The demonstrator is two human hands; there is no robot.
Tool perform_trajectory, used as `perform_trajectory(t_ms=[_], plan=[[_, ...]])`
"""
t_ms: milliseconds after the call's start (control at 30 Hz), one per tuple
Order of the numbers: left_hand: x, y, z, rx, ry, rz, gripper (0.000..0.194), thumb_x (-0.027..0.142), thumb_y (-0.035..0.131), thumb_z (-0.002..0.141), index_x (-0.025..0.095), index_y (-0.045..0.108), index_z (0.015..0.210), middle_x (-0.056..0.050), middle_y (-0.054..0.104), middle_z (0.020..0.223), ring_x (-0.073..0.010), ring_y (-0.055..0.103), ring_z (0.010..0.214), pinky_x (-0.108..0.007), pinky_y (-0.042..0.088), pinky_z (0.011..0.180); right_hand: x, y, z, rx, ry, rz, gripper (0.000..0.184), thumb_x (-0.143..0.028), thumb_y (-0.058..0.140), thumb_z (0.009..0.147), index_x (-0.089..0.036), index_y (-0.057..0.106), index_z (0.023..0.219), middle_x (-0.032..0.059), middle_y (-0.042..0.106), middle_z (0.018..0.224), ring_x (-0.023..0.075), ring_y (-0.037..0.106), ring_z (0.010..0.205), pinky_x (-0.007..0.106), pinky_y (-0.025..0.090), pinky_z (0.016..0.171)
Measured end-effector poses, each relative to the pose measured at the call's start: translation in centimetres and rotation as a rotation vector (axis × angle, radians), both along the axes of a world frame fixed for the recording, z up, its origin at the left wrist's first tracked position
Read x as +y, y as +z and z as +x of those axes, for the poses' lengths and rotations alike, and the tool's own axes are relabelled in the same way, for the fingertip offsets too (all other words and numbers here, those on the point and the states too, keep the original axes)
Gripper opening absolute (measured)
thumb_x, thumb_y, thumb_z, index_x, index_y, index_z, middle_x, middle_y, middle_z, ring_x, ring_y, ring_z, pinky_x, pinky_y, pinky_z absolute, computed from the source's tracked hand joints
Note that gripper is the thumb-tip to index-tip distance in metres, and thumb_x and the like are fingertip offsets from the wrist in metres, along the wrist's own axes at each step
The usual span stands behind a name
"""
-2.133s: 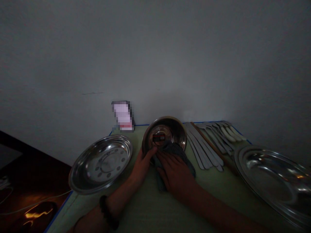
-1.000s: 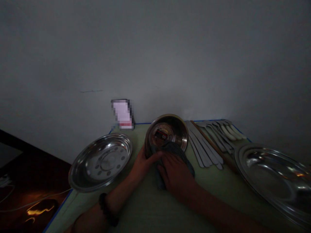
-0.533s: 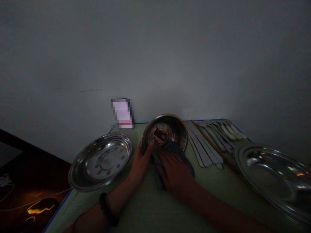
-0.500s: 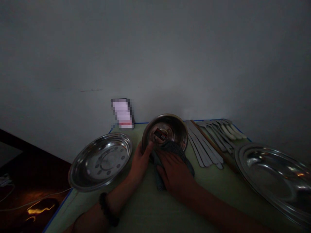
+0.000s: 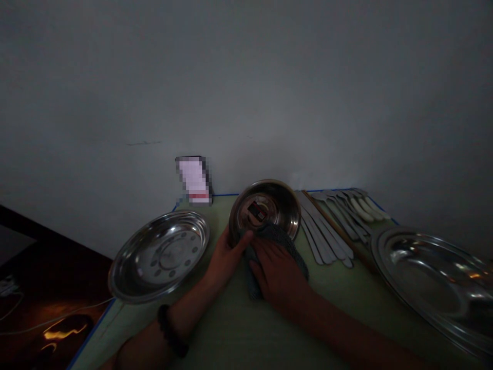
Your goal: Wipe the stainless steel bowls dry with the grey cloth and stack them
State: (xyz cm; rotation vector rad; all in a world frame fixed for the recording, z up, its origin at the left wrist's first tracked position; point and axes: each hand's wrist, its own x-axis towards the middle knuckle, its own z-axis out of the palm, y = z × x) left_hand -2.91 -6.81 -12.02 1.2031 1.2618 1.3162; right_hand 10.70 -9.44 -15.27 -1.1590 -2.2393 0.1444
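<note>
A round steel bowl [image 5: 287,205] is tipped up, its inside facing me, with a dark label [image 5: 257,210] on its bottom. My left hand [image 5: 228,257] grips the near left rim, thumb over the edge and fingers hidden behind the wall. A dark grey-green cloth [image 5: 283,241] lies over the near right rim. My right hand [image 5: 279,270] presses that cloth against the bowl, its fingers bent over the fabric; the fingertips are hard to see in the dim light. A dark beaded band [image 5: 171,331] circles my left wrist.
On the green table [image 5: 231,334], a wide steel basin [image 5: 169,252] lies left and another steel basin [image 5: 423,288] right. Flat metal knives [image 5: 323,236], a wooden stick [image 5: 331,218] and several spoons and forks [image 5: 346,210] lie behind. A phone [image 5: 194,180] leans on the wall.
The bowl has shifted slightly to the right and turned a little, so its label sits at a new angle. My left hand has moved right with it; my right hand is nearly still.
</note>
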Motion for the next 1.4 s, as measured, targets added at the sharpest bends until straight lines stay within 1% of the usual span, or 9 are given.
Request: perform_trajectory(t_ms=[200,367,533,733,867,1000,1133,1300,1400], plan=[[0.14,-0.59,-0.26,-0.090,0.011,-0.051,0.056,0.058,0.064,0.076,0.016,0.069,0.112,-0.010,0.072,0.114,-0.0294,0.061,0.115,-0.036,0.046,0.097,-0.13,0.07,-0.01,-0.053,-0.001,-0.017,0.045,-0.028,0.036,0.098,-0.006,0.049,0.135,0.0142,0.057,0.136,0.0255,0.054,0.124,0.044,0.044,0.105],[0.05,-0.87,-0.22,-0.172,-0.018,-0.043,0.053,0.049,0.073,0.071,0.017,0.068,0.113,-0.010,0.070,0.119,-0.0296,0.061,0.116,-0.038,0.045,0.100,-0.09,-0.13,-0.02,-0.046,-0.001,-0.011,0.044,-0.027,0.037,0.097,-0.007,0.049,0.135,0.0143,0.057,0.135,0.0245,0.055,0.123,0.044,0.045,0.105],[-0.01,-0.53,-0.20,-0.007,-0.054,0.008,0.068,0.047,0.076,0.066,0.016,0.060,0.124,-0.012,0.067,0.124,-0.0307,0.059,0.118,-0.040,0.044,0.102,-0.09,-0.09,0.02,-0.030,0.003,0.006,0.044,-0.026,0.038,0.097,-0.006,0.049,0.134,0.0162,0.060,0.131,0.0252,0.055,0.123,0.045,0.046,0.104],[0.14,-0.26,-0.30,0.097,-0.014,0.070,0.069,0.052,0.068,0.073,0.016,0.055,0.130,-0.012,0.062,0.132,-0.0304,0.053,0.125,-0.041,0.039,0.107,-0.27,-0.01,0.03,-0.027,0.010,-0.010,0.045,-0.027,0.038,0.097,-0.006,0.048,0.135,0.0145,0.058,0.134,0.0243,0.054,0.124,0.045,0.045,0.105],[-0.04,-0.35,-0.37,0.006,-0.020,0.034,0.068,0.056,0.069,0.070,0.015,0.059,0.124,-0.013,0.063,0.130,-0.0306,0.055,0.124,-0.039,0.041,0.104,-0.33,0.00,0.03,-0.010,0.009,-0.004,0.043,-0.026,0.038,0.097,-0.007,0.048,0.135,0.0143,0.057,0.136,0.0239,0.053,0.124,0.045,0.044,0.106],[-0.34,-0.24,-0.39,-0.013,-0.088,-0.041,0.062,0.043,0.082,0.058,0.015,0.065,0.111,-0.013,0.072,0.115,-0.0316,0.063,0.111,-0.040,0.048,0.096,-0.31,-0.13,0.04,0.016,0.001,-0.003,0.039,-0.025,0.040,0.096,-0.009,0.052,0.129,0.0159,0.063,0.127,0.0248,0.055,0.121,0.046,0.046,0.103],[-0.37,-0.30,-0.42,-0.061,-0.130,-0.011,0.068,0.036,0.084,0.058,0.017,0.062,0.119,-0.011,0.070,0.120,-0.0303,0.061,0.115,-0.039,0.047,0.098,-0.26,-0.12,0.03,0.029,0.000,0.013,0.040,-0.024,0.040,0.096,-0.008,0.050,0.131,0.0167,0.061,0.129,0.0249,0.054,0.123,0.046,0.046,0.103],[-0.09,-0.77,-0.43,-0.175,-0.081,-0.005,0.063,0.050,0.077,0.067,0.018,0.064,0.120,-0.011,0.066,0.127,-0.0296,0.056,0.122,-0.038,0.043,0.102,-0.26,0.09,0.02,0.004,0.010,-0.019,0.044,-0.026,0.038,0.097,-0.007,0.047,0.135,0.0148,0.056,0.136,0.0243,0.052,0.125,0.045,0.044,0.106],[0.12,-0.96,-0.43,-0.233,-0.031,-0.014,0.058,0.055,0.073,0.069,0.019,0.067,0.115,-0.010,0.068,0.123,-0.0285,0.056,0.122,-0.037,0.042,0.103,-0.29,0.04,0.00,-0.009,0.004,-0.020,0.044,-0.027,0.038,0.097,-0.009,0.047,0.136,0.0140,0.056,0.137,0.0244,0.053,0.125,0.046,0.044,0.106]])
